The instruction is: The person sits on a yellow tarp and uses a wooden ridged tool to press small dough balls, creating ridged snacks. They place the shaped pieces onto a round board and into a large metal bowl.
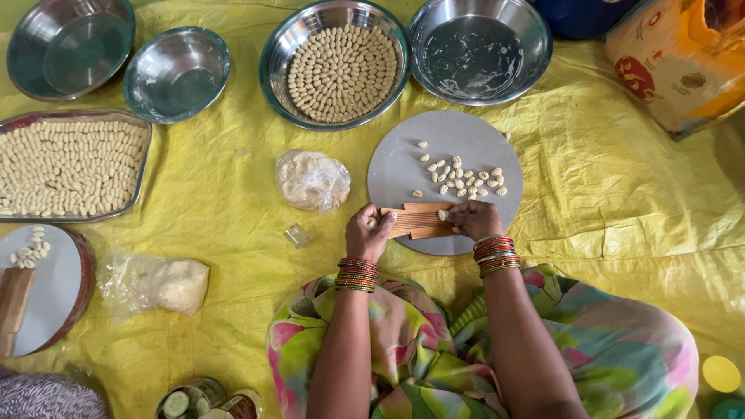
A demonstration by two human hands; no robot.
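Observation:
A ridged wooden comb board lies across the near edge of a round grey board. My left hand grips the comb's left end. My right hand presses a small dough piece on the comb's right part. Several shaped dough pieces lie scattered on the round board just beyond my hands. A steel bowl holds many shaped pieces in neat rows. A lump of dough in clear plastic sits to the left of the round board.
A steel tray full of pieces lies at left, with two empty steel bowls behind it and another bowl at the back. A second bagged dough, another round board, an orange sack and a cucumber tin rest on the yellow sheet.

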